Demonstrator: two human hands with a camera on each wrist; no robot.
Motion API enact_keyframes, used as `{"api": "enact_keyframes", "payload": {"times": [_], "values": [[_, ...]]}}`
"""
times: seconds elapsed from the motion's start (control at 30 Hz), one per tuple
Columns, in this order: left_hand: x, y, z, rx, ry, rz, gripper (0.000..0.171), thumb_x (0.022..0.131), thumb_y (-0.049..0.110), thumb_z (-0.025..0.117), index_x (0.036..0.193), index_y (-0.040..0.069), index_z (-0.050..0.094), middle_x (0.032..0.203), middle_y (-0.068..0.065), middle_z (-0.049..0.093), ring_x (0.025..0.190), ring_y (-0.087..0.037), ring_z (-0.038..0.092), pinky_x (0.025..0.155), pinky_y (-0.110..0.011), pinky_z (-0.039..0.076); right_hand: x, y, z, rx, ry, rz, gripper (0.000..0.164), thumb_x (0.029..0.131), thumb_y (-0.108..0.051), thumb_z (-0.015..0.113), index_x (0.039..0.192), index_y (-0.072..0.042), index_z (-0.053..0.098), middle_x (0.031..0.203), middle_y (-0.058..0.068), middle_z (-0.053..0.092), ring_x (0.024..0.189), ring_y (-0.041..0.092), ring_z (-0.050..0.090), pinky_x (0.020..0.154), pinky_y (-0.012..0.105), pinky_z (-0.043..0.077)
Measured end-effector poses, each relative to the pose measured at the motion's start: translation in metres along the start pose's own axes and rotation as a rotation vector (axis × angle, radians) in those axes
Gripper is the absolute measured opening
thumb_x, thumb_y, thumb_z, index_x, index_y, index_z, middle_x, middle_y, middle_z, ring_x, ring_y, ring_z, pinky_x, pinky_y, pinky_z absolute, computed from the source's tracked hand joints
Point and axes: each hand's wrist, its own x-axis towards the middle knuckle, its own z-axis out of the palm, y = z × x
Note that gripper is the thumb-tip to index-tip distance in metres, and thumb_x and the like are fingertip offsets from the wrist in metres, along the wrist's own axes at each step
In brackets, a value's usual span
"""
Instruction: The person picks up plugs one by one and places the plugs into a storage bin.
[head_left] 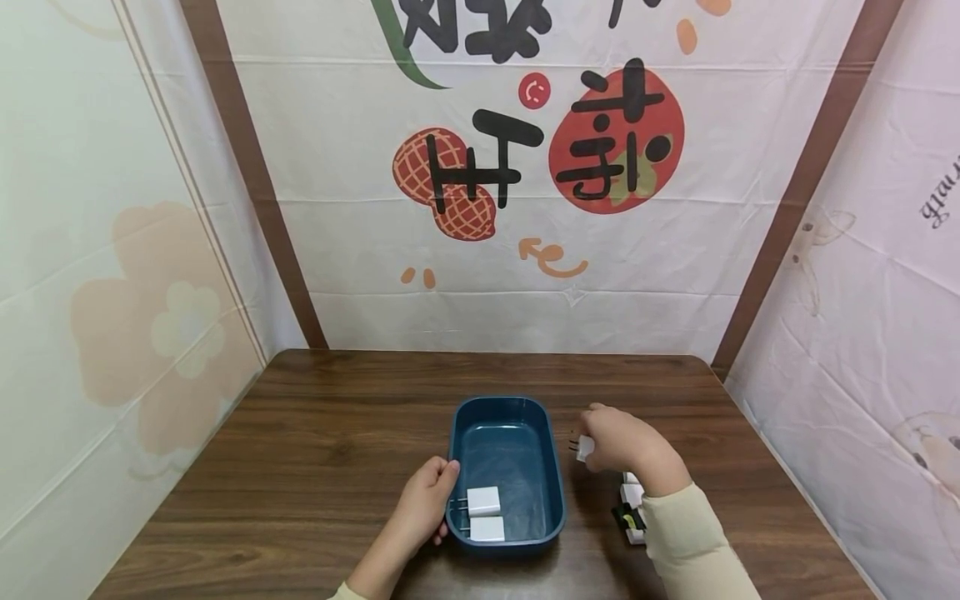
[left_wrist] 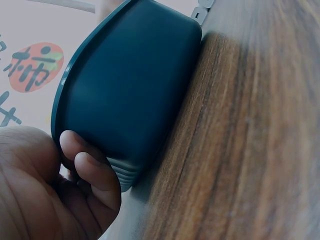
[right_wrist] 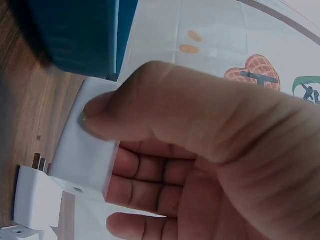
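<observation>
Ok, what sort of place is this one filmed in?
Probably a makeshift recording booth: creased printed sheets line three sides of a wood-grain table with a blue tray on it. The wider room isn't visible.

Left hand [head_left: 422,502]: near 7 o'clock, head view; fingers [left_wrist: 100,180] curled, gripping
Left forearm [head_left: 384,552]: pointing toward 1 o'clock
Right hand [head_left: 624,440]: between 4 and 5 o'clock; thumb [right_wrist: 115,112] and fingers pinching
Right forearm [head_left: 697,542]: angled toward 11 o'clock

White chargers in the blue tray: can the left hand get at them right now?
Probably yes, if it loosens its hold: the left hand grips the left edge of the blue tray, close beside the two white chargers. The tray's open top leaves the way free.
</observation>
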Motion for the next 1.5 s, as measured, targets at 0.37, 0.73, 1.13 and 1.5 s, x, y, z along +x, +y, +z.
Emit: {"api": "enact_keyframes", "payload": {"times": [0.37, 0.73, 1.13, 1.5], "values": [[0.0, 0.001, -0.001, 0.0, -0.006, -0.012, 0.04, 0.11, 0.04, 0.046, 0.106, 0.001, 0.056, 0.053, -0.004, 0.05, 0.035, -0.012, 0.048, 0.033, -0.029, 0.046, -0.001, -0.004, -0.005, -0.041, 0.023, -0.005, 0.03, 0.076, -0.011, 0.083, 0.104, -0.009, 0.071, 0.096, 0.001, 0.058, 0.074, 0.015, 0.054, 0.065, 0.034, 0.052], [0.0, 0.001, -0.001, -0.003, -0.002, -0.014, 0.038, 0.11, 0.038, 0.046, 0.106, 0.001, 0.056, 0.053, -0.004, 0.05, 0.035, -0.012, 0.048, 0.032, -0.029, 0.045, -0.004, -0.013, -0.009, -0.054, 0.064, -0.038, 0.032, 0.074, -0.013, 0.085, 0.102, -0.007, 0.07, 0.094, 0.002, 0.06, 0.074, 0.015, 0.056, 0.066, 0.035, 0.055], [-0.001, 0.002, -0.001, -0.003, -0.003, 0.004, 0.038, 0.11, 0.037, 0.046, 0.104, 0.001, 0.056, 0.052, -0.003, 0.049, 0.034, -0.012, 0.048, 0.032, -0.029, 0.045, -0.001, -0.015, -0.007, -0.081, 0.112, -0.079, 0.036, 0.077, -0.018, 0.083, 0.108, -0.01, 0.067, 0.099, 0.001, 0.057, 0.075, 0.013, 0.055, 0.069, 0.033, 0.054], [0.002, 0.0, 0.0, -0.006, -0.006, 0.006, 0.036, 0.111, 0.035, 0.045, 0.102, 0.001, 0.056, 0.051, -0.004, 0.049, 0.034, -0.012, 0.048, 0.032, -0.03, 0.045, 0.003, -0.018, -0.006, -0.027, 0.13, -0.191, 0.036, 0.078, -0.02, 0.081, 0.11, -0.012, 0.067, 0.1, -0.005, 0.057, 0.079, 0.01, 0.053, 0.07, 0.029, 0.051]]}}
